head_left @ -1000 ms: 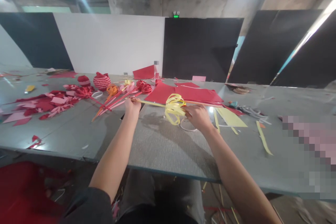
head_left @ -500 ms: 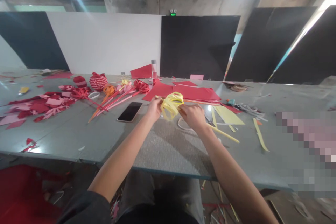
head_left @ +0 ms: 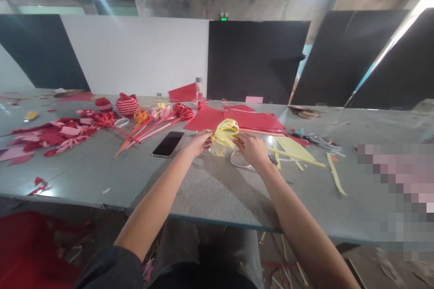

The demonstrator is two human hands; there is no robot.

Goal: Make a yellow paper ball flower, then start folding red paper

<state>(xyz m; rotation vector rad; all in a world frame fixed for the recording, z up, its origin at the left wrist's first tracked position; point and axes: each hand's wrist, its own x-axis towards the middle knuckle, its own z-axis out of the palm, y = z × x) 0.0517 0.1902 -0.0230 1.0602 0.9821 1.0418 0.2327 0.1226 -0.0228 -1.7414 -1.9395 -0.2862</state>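
A yellow paper flower (head_left: 226, 132) of looped strips is held over the table in front of me. My right hand (head_left: 252, 146) is closed around its base. The yellow stem (head_left: 301, 157) runs out past that hand to the right. From the left side, my left hand (head_left: 201, 142) has its fingers on the loops, partly hidden by them. A white tape ring (head_left: 240, 159) lies under the right hand. To the left of my left hand a phone (head_left: 167, 144) lies flat.
Red paper sheets (head_left: 257, 120) lie behind the hands. Yellow paper (head_left: 295, 149) and a loose yellow strip (head_left: 336, 174) are at the right. Several finished paper flowers on sticks (head_left: 154, 127) and a heap of red and pink scraps (head_left: 64, 134) fill the left. A bottle (head_left: 199, 89) stands at the back.
The flower has turned, and its stem now points more to the right and lies higher. My left hand has shifted slightly along the loops, its fingers straighter than before.
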